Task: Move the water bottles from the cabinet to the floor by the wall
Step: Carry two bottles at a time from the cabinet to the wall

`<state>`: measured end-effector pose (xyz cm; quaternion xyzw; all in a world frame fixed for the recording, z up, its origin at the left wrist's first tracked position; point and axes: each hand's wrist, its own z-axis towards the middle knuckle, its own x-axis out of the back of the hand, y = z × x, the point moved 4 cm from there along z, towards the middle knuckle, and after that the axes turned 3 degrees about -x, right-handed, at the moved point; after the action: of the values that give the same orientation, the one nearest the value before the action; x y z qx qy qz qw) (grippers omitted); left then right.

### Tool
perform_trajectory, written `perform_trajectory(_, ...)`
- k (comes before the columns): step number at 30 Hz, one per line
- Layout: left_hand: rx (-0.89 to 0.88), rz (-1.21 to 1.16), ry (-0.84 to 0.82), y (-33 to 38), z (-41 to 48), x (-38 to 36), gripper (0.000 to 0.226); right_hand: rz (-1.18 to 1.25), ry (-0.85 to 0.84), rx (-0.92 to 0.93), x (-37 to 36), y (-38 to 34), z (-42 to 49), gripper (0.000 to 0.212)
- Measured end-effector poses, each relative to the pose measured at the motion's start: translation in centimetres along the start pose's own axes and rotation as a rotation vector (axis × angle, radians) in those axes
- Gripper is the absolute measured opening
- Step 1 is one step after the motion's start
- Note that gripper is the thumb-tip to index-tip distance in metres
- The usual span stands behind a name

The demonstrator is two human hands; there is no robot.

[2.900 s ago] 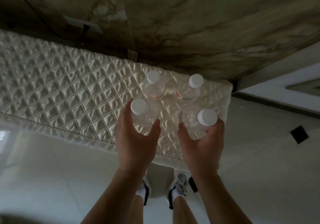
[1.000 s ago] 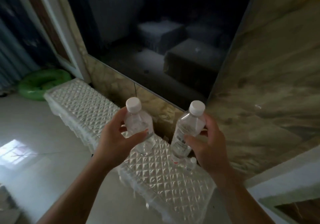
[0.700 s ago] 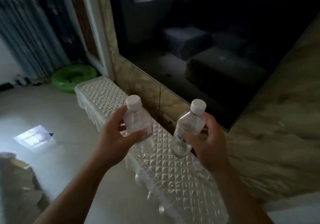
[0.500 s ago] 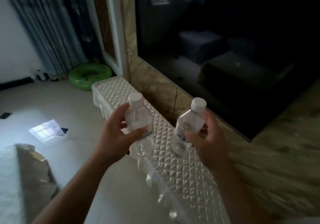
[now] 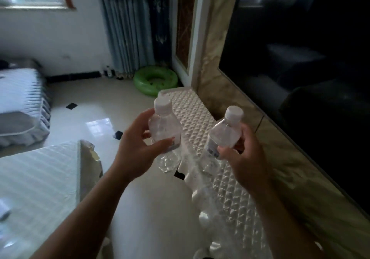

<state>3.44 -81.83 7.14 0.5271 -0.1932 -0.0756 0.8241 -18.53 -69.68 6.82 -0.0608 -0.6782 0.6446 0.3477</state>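
Observation:
I hold two clear water bottles with white caps, upright, in front of me. My left hand [image 5: 138,150] grips the left bottle [image 5: 164,126] around its middle. The right bottle [image 5: 224,134] leans slightly and sits in my right hand [image 5: 246,158]. Both hang in the air above the near edge of the low cabinet [image 5: 202,122], which is covered by a white quilted cloth and runs along the marble wall [image 5: 212,44]. No other bottles show on the cabinet top.
A large dark screen [image 5: 310,58] fills the wall at right. A green swim ring [image 5: 155,80] lies on the tiled floor [image 5: 90,106] by the curtains [image 5: 130,24]. Beds with pale covers [image 5: 36,184] stand at left.
Both bottles were lifted off the cabinet top. My view has swung left along the cabinet, bringing the floor, the beds and the window into sight. The grips on the bottles are unchanged.

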Motion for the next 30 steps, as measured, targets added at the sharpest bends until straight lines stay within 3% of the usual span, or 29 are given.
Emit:
perform_trajectory(13, 0.053, 0.053, 0.175, -6.7, 11.7, 4.7, 0.071, 0.076, -0.165, 0.055, -8.8, -0.8, 17.0, 0.073)
perform_trajectory(30, 0.124, -0.014, 0.347, -15.2, 27.0, 12.6, 0.076, 0.035, -0.373, 0.179, -21.0, -6.4, 37.1, 0.059)
